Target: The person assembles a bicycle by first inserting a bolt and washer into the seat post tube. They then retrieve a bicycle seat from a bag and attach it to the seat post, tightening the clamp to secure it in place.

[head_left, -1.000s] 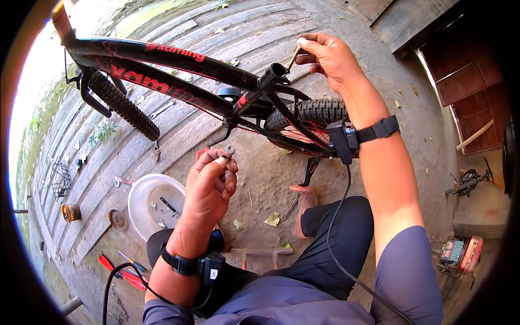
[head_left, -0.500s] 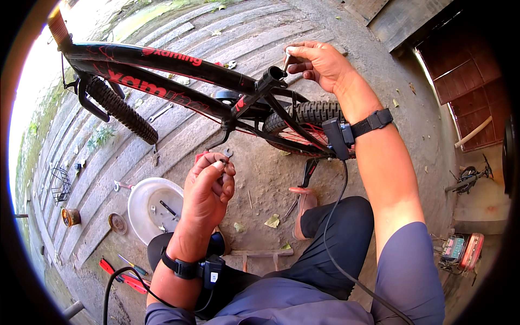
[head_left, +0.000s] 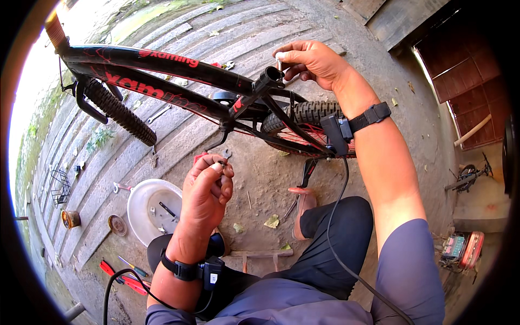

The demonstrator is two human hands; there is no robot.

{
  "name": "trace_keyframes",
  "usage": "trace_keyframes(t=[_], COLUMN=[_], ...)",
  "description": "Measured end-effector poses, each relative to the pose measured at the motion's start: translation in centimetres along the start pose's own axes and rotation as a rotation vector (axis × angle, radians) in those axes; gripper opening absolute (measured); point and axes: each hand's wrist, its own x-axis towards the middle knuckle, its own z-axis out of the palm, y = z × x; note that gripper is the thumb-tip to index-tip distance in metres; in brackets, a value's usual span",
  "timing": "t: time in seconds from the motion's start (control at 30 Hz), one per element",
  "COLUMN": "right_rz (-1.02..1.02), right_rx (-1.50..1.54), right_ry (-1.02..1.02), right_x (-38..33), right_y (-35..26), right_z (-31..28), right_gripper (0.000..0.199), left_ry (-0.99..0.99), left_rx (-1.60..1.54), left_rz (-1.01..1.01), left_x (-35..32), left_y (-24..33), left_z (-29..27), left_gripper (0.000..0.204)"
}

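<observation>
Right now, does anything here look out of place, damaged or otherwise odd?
Yes. The bicycle frame has no saddle: its seat tube ends open, beside the right hand. Tools lie scattered on the ground, including red-handled pliers. Small parts sit in a white bowl.

Over a black and red bicycle frame (head_left: 162,76) on the dirt, the right hand (head_left: 311,62) pinches a small pale part at the seat tube top (head_left: 269,76), while the left hand (head_left: 206,192) pinches a small metal piece (head_left: 221,164) above a white bowl (head_left: 142,208).
</observation>
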Motion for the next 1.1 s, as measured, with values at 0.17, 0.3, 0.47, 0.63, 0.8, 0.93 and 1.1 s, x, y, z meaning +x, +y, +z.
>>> trace_keyframes(t=[0.17,0.3,0.47,0.63,0.8,0.93,1.1], right_rz=[-0.002,-0.004,-0.013,-0.094,-0.176,-0.276,-0.387], right_rx=[0.058,0.034,0.012,-0.134,-0.277,-0.348,-0.435], right_ry=[-0.060,-0.032,-0.136,-0.158,-0.096,-0.060,-0.070], right_x=[0.2,0.0,0.1,-0.5,0.2,0.5,1.2], right_y=[0.6,0.3,0.5,0.5,0.6,0.7,1.2], right_z=[0.1,-0.1,-1.1,-1.9,-1.6,-1.2,-1.2], right_gripper=[0.024,0.021,0.027,0.037,0.035,0.029,0.024], left_ry=[-0.005,-0.013,-0.005,-0.008,-0.015,-0.011,-0.012], left_rx=[-0.002,0.005,0.013,0.024,0.030,0.026,0.029], left_rz=[-0.003,-0.009,-0.005,-0.007,-0.011,-0.013,-0.011], left_x=[0.0,0.1,0.1,0.0,0.0,0.0,0.0], left_y=[0.2,0.0,0.1,0.1,0.1,0.1,0.0], left_z=[-0.3,-0.2,-0.3,-0.2,-0.2,-0.2,-0.2], left_gripper=[0.012,0.012,0.013,0.013,0.013,0.013,0.012])
